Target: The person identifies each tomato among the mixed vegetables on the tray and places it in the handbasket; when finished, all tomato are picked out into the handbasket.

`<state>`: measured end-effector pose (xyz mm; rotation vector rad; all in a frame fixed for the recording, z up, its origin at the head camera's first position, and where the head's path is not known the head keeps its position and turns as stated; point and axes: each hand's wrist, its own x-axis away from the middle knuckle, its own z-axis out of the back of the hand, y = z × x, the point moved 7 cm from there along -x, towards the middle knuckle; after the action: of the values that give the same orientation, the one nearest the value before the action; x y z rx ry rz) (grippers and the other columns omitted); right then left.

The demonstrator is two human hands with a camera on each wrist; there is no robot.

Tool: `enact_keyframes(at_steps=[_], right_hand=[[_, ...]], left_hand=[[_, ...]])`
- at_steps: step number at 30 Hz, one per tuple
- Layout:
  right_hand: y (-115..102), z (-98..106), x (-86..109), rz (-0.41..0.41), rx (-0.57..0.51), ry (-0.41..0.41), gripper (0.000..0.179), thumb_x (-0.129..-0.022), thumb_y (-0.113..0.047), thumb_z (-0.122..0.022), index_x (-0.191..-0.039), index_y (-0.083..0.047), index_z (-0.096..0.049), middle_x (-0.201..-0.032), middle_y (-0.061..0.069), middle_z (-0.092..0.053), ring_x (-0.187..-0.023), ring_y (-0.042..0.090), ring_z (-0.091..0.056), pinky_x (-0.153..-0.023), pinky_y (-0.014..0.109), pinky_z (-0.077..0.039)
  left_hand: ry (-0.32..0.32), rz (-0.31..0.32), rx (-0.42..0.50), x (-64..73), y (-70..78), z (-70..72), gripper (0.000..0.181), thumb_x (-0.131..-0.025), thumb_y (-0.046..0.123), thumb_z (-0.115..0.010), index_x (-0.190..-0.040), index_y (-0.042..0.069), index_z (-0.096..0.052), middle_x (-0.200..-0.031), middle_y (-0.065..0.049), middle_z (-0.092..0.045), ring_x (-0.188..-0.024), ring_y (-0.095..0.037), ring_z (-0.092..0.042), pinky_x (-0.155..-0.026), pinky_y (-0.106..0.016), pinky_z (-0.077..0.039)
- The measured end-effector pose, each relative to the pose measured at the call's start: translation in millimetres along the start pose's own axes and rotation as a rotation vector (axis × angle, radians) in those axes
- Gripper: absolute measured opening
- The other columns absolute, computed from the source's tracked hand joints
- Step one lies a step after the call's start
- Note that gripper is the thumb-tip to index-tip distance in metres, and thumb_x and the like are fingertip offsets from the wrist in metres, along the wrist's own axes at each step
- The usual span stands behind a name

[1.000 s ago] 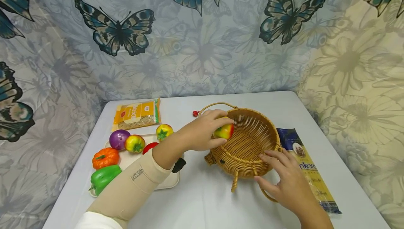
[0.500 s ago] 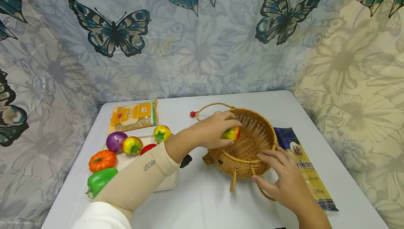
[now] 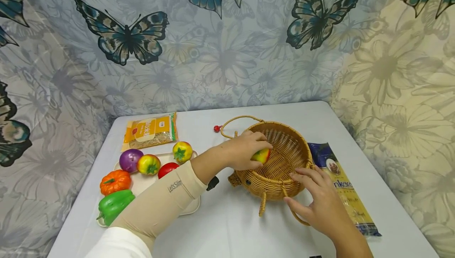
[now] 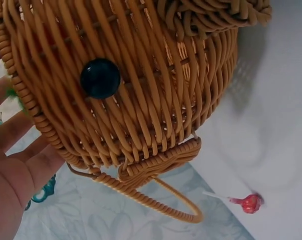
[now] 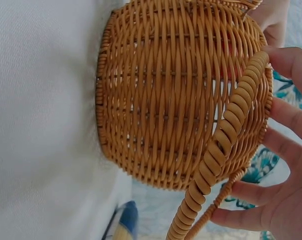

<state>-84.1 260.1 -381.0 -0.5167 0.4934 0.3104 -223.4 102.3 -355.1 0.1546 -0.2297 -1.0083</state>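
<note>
My left hand [image 3: 245, 150] grips a red, yellow and green toy fruit [image 3: 262, 155] inside the left part of the wicker basket [image 3: 284, 191]. The hand hides much of the fruit. In the left wrist view the fingers [image 4: 15, 135] reach over the basket's rim, beside its dark button eye [image 4: 100, 78]. My right hand [image 3: 321, 200] rests with spread, relaxed fingers on the basket's near right rim. Its thumb touches the near handle [image 5: 226, 130] in the right wrist view.
A cream tray [image 3: 193, 206] at left carries a purple ball-shaped item [image 3: 130, 160], an orange pumpkin [image 3: 115, 182], a green pepper [image 3: 114, 206], a red item [image 3: 167, 168] and two toy fruits [image 3: 183, 151]. Two food packets, orange [image 3: 151, 131] and blue-yellow [image 3: 350, 198], flank them; a red lollipop [image 4: 251, 203] lies behind the basket.
My left hand has moved right and a little down with the toy fruit, from the basket's left rim into its opening. My right hand stays at the rim.
</note>
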Motion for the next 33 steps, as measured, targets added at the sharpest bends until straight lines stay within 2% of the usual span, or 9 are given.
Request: enact_keyframes(at_steps=[6,12,18,25,28,33], right_hand=[[-0.7,-0.7,-0.7,0.011,-0.001,0.008,0.057,-0.066,-0.023,-0.093,-0.118,-0.012,-0.073,-0.127,0.010,-0.064,-0.126,0.048,-0.051,-0.121,0.061,-0.024],[-1.8,-1.1,-1.2,0.009,-0.001,0.007,0.057,-0.065,-0.022,-0.093,-0.118,-0.011,-0.073,-0.127,0.010,-0.065,-0.126,0.048,-0.051,-0.123,0.058,-0.022],[-1.2,-2.3,-0.7,-0.026,0.012,-0.010,0.056,-0.065,-0.022,-0.093,-0.116,-0.010,-0.073,-0.127,0.010,-0.064,-0.127,0.048,-0.049,-0.126,0.052,-0.020],[-1.8,-2.3,-1.2,-0.042,0.006,-0.017,0.056,-0.065,-0.021,-0.093,-0.116,-0.010,-0.072,-0.126,0.010,-0.064,-0.126,0.047,-0.049,-0.127,0.046,-0.016],[-1.7,-2.9,-1.5,-0.044,0.003,-0.021,0.056,-0.065,-0.021,-0.093,-0.116,-0.010,-0.072,-0.126,0.010,-0.064,-0.125,0.046,-0.050,-0.128,0.044,-0.015],[-2.0,-3.3,-1.9,-0.044,0.004,-0.021,0.056,-0.065,-0.021,-0.093,-0.116,-0.010,-0.072,-0.127,0.011,-0.064,-0.126,0.047,-0.049,-0.127,0.045,-0.016]], left_hand=[[-0.003,-0.007,0.007,2.8,1.2,-0.1,0.061,-0.098,0.037,-0.068,-0.153,0.029,-0.046,-0.157,0.000,-0.040,-0.145,-0.024,-0.038,-0.112,-0.038,-0.044],[0.029,-0.027,0.011,10.3,1.2,7.7,0.060,-0.098,0.038,-0.068,-0.153,0.029,-0.046,-0.158,0.001,-0.039,-0.146,-0.023,-0.035,-0.112,-0.040,-0.045],[0.050,-0.018,0.004,23.9,-4.1,18.3,0.060,-0.098,0.039,-0.067,-0.154,0.029,-0.046,-0.158,0.000,-0.039,-0.143,-0.022,-0.037,-0.107,-0.038,-0.048],[0.072,0.027,0.035,43.7,-21.1,25.0,0.061,-0.098,0.038,-0.068,-0.154,0.026,-0.046,-0.160,-0.001,-0.038,-0.146,-0.025,-0.035,-0.111,-0.041,-0.045],[0.076,0.060,0.051,54.0,-31.4,24.6,0.061,-0.098,0.040,-0.068,-0.154,0.027,-0.046,-0.161,-0.002,-0.036,-0.150,-0.028,-0.030,-0.115,-0.045,-0.042],[0.105,0.101,0.079,70.4,-48.6,23.0,0.062,-0.096,0.039,-0.071,-0.152,0.027,-0.048,-0.161,-0.004,-0.036,-0.149,-0.030,-0.032,-0.115,-0.046,-0.042]])
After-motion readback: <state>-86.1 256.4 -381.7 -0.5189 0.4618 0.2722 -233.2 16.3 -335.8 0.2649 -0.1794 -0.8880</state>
